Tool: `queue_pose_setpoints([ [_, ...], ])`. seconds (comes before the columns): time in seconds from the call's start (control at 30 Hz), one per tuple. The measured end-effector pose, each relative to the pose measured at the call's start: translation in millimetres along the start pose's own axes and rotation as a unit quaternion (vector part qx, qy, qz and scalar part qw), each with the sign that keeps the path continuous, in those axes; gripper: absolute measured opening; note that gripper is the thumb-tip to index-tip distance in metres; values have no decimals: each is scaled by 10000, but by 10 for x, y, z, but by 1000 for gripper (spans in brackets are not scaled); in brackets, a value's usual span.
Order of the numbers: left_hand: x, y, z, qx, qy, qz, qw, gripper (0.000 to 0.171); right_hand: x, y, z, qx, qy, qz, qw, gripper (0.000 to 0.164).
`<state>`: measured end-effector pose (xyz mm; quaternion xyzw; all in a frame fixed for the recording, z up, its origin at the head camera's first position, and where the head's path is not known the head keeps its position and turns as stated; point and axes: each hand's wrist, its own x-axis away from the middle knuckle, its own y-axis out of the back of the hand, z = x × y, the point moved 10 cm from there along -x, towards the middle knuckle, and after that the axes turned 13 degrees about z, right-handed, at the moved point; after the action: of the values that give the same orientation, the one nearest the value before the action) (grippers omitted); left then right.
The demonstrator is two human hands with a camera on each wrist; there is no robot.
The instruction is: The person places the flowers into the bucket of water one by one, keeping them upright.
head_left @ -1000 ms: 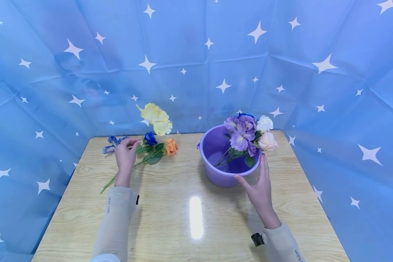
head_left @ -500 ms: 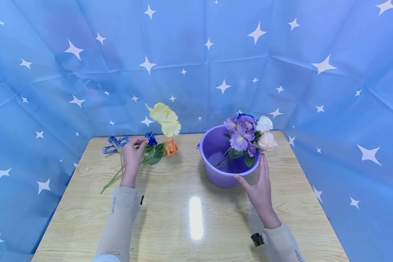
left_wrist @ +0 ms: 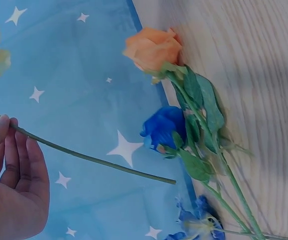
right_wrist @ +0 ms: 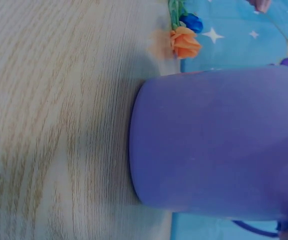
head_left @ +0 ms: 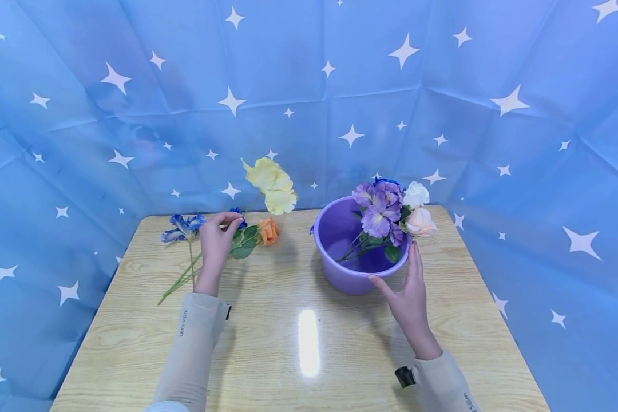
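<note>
My left hand (head_left: 216, 243) pinches the stem of a yellow artificial flower (head_left: 272, 182) between thumb and fingertips. In the left wrist view its bare green stem (left_wrist: 96, 160) slants past the fingers, the cut end free in the air. Below that hand lie an orange rose (head_left: 269, 231), a blue rose (left_wrist: 165, 129) and a blue iris (head_left: 182, 228). My right hand (head_left: 411, 303) rests against the purple bucket (head_left: 347, 281), thumb at the front rim and straight fingers at the right side. Inside the bucket lean purple flowers (head_left: 376, 209), a white rose (head_left: 416, 195) and a pale pink rose (head_left: 420, 222).
The wooden table (head_left: 268, 343) carries everything, with a bright light reflection near its middle. A blue star-patterned cloth (head_left: 288, 74) hangs right behind the table's far edge and along both sides.
My left hand has moved to the right with the yellow flower, uncovering more of the blue iris and its stem. My right hand and the bucket have stayed in place.
</note>
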<state>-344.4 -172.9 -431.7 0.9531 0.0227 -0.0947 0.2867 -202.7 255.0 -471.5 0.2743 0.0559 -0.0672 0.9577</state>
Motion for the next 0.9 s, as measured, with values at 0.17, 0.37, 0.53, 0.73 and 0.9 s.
queue_pose_setpoints([
  [0.17,-15,-38,-76,12,-154,-7,9999,15,-2,3,0,-6,-5,-7,10000,113],
  [0.37,-21,-100,-130,51,-240,17,9997,14,-2,-2,-14,-8,-25,11,10000,112],
  [0.53,-6,-172,-213,87,-373,112,9992,15,1,-10,-31,-25,-47,36,10000,112],
  [0.73,20,-241,-343,191,-558,181,9981,12,3,-7,-13,26,-12,-24,10000,113],
  [0.9,38,-312,-418,212,-651,265,9973,14,6,-2,-1,58,28,-83,9999,113],
])
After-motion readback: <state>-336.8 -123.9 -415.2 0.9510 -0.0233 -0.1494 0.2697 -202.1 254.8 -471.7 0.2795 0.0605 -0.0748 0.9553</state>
